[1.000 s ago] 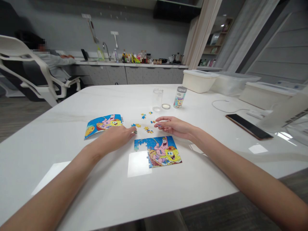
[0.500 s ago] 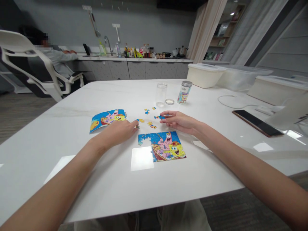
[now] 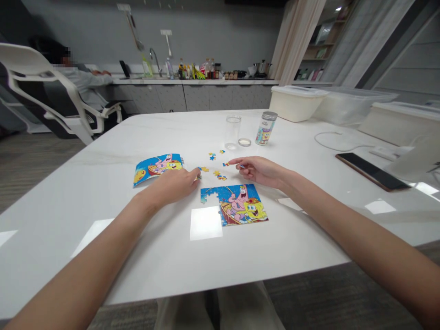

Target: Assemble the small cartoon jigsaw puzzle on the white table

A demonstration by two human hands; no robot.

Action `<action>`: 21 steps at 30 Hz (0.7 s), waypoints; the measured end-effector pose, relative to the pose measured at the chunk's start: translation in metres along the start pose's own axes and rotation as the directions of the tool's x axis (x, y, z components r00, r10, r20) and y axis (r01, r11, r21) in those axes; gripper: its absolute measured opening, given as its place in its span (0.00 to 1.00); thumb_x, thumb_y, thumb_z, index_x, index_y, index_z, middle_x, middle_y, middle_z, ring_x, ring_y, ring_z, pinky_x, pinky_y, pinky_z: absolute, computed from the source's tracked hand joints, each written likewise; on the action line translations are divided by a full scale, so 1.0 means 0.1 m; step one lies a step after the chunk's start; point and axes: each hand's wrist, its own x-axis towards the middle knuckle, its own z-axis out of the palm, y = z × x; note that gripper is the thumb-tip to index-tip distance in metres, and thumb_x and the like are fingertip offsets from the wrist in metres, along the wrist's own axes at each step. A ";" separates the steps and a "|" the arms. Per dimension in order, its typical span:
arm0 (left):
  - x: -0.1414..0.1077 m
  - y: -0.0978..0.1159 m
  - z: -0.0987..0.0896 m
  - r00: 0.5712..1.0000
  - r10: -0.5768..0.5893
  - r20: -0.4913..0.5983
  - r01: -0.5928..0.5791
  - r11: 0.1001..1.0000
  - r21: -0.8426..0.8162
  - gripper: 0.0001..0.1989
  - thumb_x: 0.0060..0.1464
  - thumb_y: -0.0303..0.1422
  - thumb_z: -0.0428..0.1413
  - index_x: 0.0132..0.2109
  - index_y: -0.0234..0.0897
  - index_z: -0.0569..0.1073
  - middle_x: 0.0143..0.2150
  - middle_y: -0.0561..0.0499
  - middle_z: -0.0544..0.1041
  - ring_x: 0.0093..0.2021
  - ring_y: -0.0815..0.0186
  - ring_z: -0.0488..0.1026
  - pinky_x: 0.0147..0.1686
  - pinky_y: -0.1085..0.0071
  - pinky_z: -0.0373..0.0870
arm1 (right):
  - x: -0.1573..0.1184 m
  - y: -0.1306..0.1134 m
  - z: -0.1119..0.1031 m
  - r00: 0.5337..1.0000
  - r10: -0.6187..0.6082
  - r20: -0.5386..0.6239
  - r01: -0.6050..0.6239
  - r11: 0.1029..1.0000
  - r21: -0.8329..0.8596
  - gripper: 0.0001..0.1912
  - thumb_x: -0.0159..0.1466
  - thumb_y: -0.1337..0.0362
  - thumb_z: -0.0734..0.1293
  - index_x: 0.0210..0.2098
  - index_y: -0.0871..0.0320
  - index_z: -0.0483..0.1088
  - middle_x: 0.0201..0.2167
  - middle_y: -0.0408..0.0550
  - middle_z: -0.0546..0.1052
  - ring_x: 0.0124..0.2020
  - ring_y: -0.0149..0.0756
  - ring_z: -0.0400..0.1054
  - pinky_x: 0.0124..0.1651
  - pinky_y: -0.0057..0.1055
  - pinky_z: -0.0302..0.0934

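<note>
My left hand (image 3: 173, 185) rests at the edge of a printed SpongeBob picture sheet (image 3: 158, 169), its fingertips pinching a small puzzle piece (image 3: 198, 174). My right hand (image 3: 259, 171) hovers above the table, with a tiny blue puzzle piece (image 3: 241, 166) between thumb and finger. Between my hands lie several loose jigsaw pieces (image 3: 216, 170). Just below them sits a joined section of SpongeBob jigsaw puzzle (image 3: 239, 205), its upper left edge jagged.
On the white table (image 3: 103, 215) stand a clear glass (image 3: 233, 132), a small round lid (image 3: 244, 142) and a puzzle jar (image 3: 266, 128). Plastic tubs (image 3: 298, 103) line the far right, beside a phone (image 3: 372, 171). A seated person (image 3: 80, 82) works at the back counter.
My right hand has drawn slightly rightward from the loose pieces, carrying the small blue piece. My left hand has barely moved. The whole view has tilted, so the table sits higher in the picture.
</note>
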 end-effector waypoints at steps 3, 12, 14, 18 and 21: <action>0.00 0.01 0.01 1.000 -0.016 -0.021 0.017 1.000 0.012 0.20 0.64 0.39 0.39 0.55 0.34 0.66 0.34 0.42 0.78 0.35 0.55 0.76 0.31 0.66 0.64 | 0.00 0.00 -0.01 1.000 -0.004 0.005 0.004 1.000 0.002 0.10 0.62 0.75 0.61 0.35 0.65 0.75 0.24 0.43 0.63 0.20 0.23 0.51 0.17 0.20 0.50; 0.03 -0.04 0.04 1.000 0.007 -0.024 -0.007 1.000 -0.004 0.18 0.64 0.37 0.39 0.51 0.37 0.68 0.37 0.43 0.79 0.37 0.56 0.76 0.31 0.66 0.65 | -0.02 0.00 0.00 0.998 -0.056 0.042 0.057 0.998 -0.015 0.07 0.59 0.75 0.68 0.38 0.62 0.72 0.35 0.49 0.73 0.26 0.22 0.61 0.25 0.17 0.63; 0.03 -0.04 0.03 1.000 -0.002 -0.020 0.002 1.000 -0.008 0.18 0.63 0.37 0.39 0.51 0.37 0.68 0.36 0.43 0.79 0.36 0.56 0.76 0.32 0.66 0.66 | 0.00 0.01 -0.01 0.996 -0.063 0.061 0.065 0.997 -0.031 0.05 0.60 0.72 0.69 0.37 0.62 0.72 0.34 0.47 0.73 0.23 0.21 0.58 0.22 0.17 0.60; 0.02 -0.02 0.02 1.000 -0.018 -0.010 0.018 1.000 -0.004 0.17 0.63 0.38 0.39 0.51 0.37 0.67 0.35 0.43 0.78 0.36 0.56 0.76 0.32 0.66 0.66 | 0.03 0.03 -0.03 0.995 -0.084 0.060 0.084 0.996 -0.011 0.05 0.59 0.74 0.69 0.35 0.63 0.73 0.36 0.49 0.74 0.29 0.23 0.65 0.28 0.18 0.64; 0.02 0.00 0.00 1.000 -0.020 -0.004 0.021 1.000 0.005 0.17 0.64 0.37 0.39 0.51 0.36 0.66 0.35 0.44 0.78 0.35 0.57 0.76 0.31 0.67 0.66 | 0.02 0.03 -0.02 0.996 -0.076 0.055 0.075 0.997 0.012 0.07 0.58 0.78 0.68 0.35 0.62 0.72 0.39 0.51 0.75 0.38 0.27 0.70 0.36 0.19 0.67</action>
